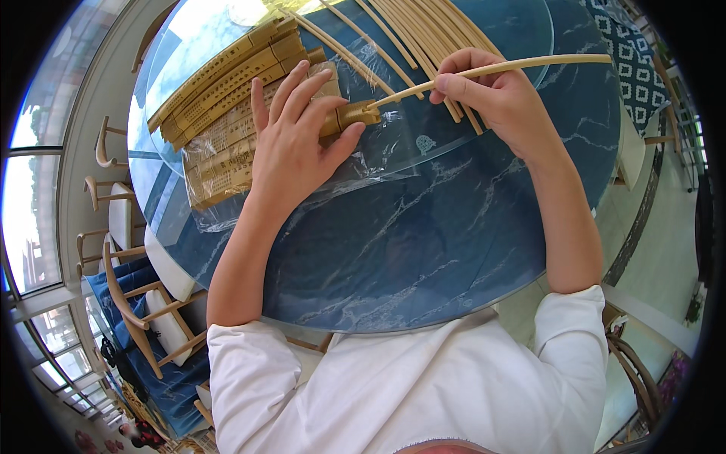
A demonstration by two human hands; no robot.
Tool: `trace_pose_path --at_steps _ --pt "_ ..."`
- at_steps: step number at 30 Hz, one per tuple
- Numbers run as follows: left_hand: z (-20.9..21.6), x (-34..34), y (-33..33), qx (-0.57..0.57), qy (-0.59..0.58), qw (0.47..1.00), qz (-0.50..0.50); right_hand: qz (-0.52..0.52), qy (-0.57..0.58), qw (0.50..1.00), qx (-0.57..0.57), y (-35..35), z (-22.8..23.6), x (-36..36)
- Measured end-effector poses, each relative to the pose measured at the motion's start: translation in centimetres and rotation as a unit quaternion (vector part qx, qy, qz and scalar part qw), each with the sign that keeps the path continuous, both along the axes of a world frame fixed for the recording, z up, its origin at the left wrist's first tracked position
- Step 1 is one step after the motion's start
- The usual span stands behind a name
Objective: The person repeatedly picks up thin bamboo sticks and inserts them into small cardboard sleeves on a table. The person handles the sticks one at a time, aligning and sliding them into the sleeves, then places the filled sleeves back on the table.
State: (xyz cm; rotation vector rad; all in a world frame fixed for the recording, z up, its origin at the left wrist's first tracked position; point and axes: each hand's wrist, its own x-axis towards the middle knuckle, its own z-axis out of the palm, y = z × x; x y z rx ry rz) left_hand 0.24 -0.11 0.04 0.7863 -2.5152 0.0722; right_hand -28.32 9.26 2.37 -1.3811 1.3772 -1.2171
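My left hand (295, 129) lies over the gold-brown paper sleeves. Its index finger and thumb sit on either side of one chopstick sleeve (355, 116), whose puffed mouth faces right; the other fingers are spread. My right hand (488, 91) pinches light wooden chopsticks (560, 61) between thumb and fingers; whether it is one or a close pair I cannot tell. Their thin ends meet the mouth of that sleeve. Beneath the left hand is a stack of printed sleeves (219, 163) on clear plastic wrapping (382, 151).
Bundled filled sleeves (227, 76) lie at the far left of the round blue marbled table (408, 242). Loose chopsticks (423, 34) spread beyond my right hand, partly on a glass turntable (533, 45). Wooden chairs (136, 310) stand at the left, and a patterned cloth (635, 68) is at the far right.
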Motion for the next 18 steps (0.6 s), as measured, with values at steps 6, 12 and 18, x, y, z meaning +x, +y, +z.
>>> trace_pose_path --at_steps 6,12,18 --pt "-0.1 -0.1 -0.1 -0.006 0.010 1.000 -0.004 0.018 0.013 0.999 -0.022 -0.1 -0.1 -0.2" --pt "-0.2 -0.1 0.0 -0.006 0.017 1.000 -0.006 0.005 0.036 0.999 -0.004 0.0 -0.1 0.1" --pt "-0.5 0.1 -0.3 -0.014 0.030 0.999 -0.013 0.020 -0.032 0.999 0.037 0.2 0.5 0.4"
